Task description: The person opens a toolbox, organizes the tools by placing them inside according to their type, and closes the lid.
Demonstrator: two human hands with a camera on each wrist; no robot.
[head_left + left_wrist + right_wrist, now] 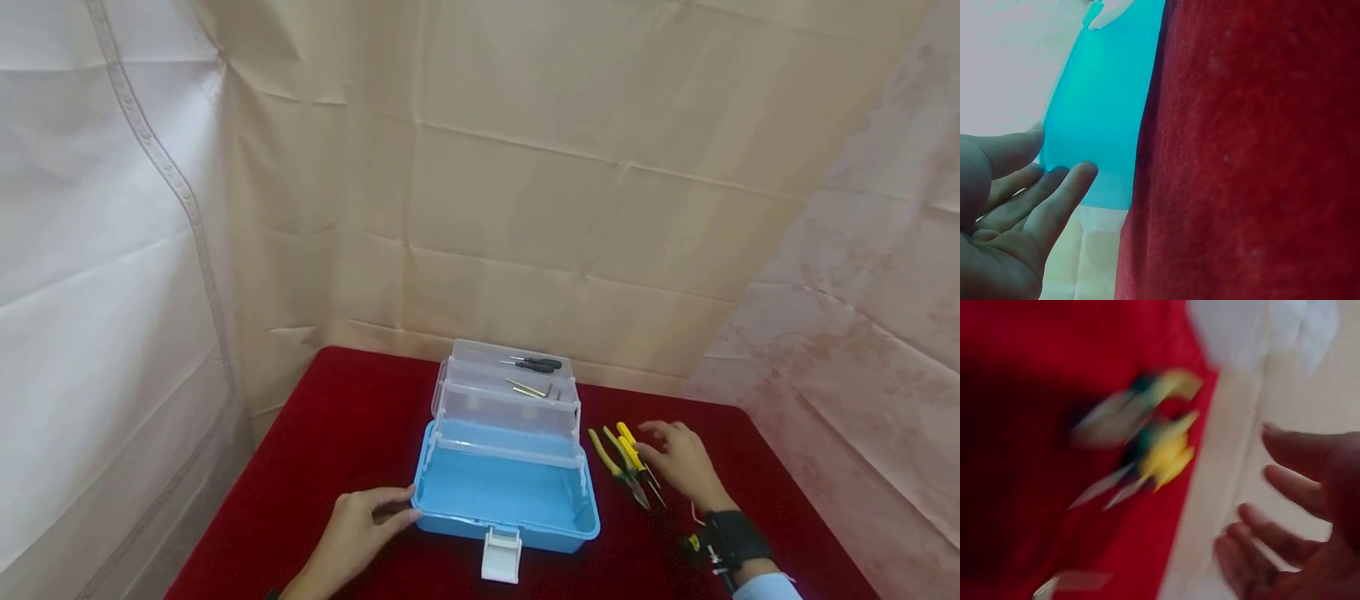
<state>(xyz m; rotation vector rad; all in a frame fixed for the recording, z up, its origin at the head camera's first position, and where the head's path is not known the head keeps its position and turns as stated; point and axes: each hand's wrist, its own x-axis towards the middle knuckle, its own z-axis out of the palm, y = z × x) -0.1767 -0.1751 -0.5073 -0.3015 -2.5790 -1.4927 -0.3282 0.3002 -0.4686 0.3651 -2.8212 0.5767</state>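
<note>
Some small tools point(542, 366) already sit in the clear trays point(476, 407) of the blue box point(453, 525) my left hand point(349, 527) holds, but pliers point(636, 487) and yellow screwdrivers point(629, 452) still wait on the tabletop point(352, 425) by my open, empty right hand point(684, 460).

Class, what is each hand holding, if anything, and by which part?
The left hand touches the box at its near left corner; whether it grips cannot be told. The right hand holds nothing.

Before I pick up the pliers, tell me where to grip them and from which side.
Probably by the spread handles, from above on the side nearer the blue box: the pliers lie with handles pointing away from you, and yellow-handled screwdrivers crowd their other side.
</note>
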